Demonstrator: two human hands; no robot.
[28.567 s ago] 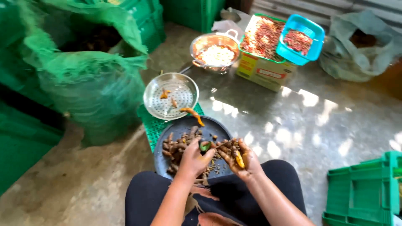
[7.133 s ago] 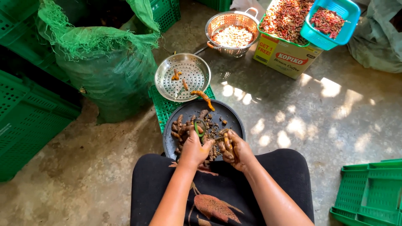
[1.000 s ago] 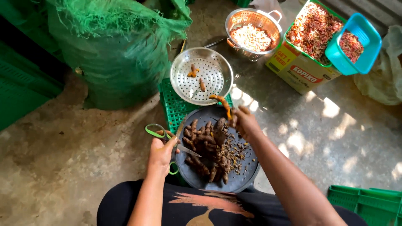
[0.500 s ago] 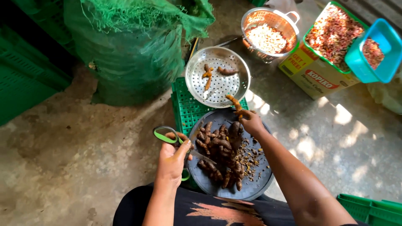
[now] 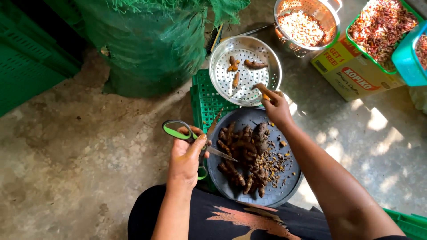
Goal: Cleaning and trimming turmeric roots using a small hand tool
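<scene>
Change since half a second ago: my right hand (image 5: 276, 106) has moved from the far edge of the dark round tray (image 5: 291, 186) out to the near rim of the perforated metal tray (image 5: 222, 66). My left hand (image 5: 187, 156) has shifted little, still off the dark tray's left side.

Right hand: fingers closed on a small orange-brown root piece (image 5: 263, 91), held at the perforated tray's near rim. Whether the piece touches the metal, I cannot tell.

Left hand: fingers closed through the green handles of the scissors (image 5: 195, 141). Blades are parted, one pointing up toward the green crate (image 5: 202, 100), the other lying over the root pile.

Containers:
- Perforated metal tray: three cut root pieces (image 5: 242, 69), well apart from each other. It rests partly on the green crate.
- Dark round tray: pile of uncut brown roots (image 5: 242, 153) on its left and middle, loose peel scraps and crumbs (image 5: 271, 165) to the right. It sits just beyond my knees, its far rim near the perforated tray.
- Metal colander (image 5: 331, 26), farther off: pale small pieces (image 5: 302, 27), kind not discernible.
- Green basket (image 5: 356, 46) on a yellow cardboard box (image 5: 349, 78): reddish-brown dried scraps (image 5: 382, 26).
- Teal tub (image 5: 407, 60) at the right edge: contents mostly cut off.
- Green mesh sack (image 5: 151, 49), far left of the trays: filled, contents hidden.

All stand on the concrete floor (image 5: 80, 151).
</scene>
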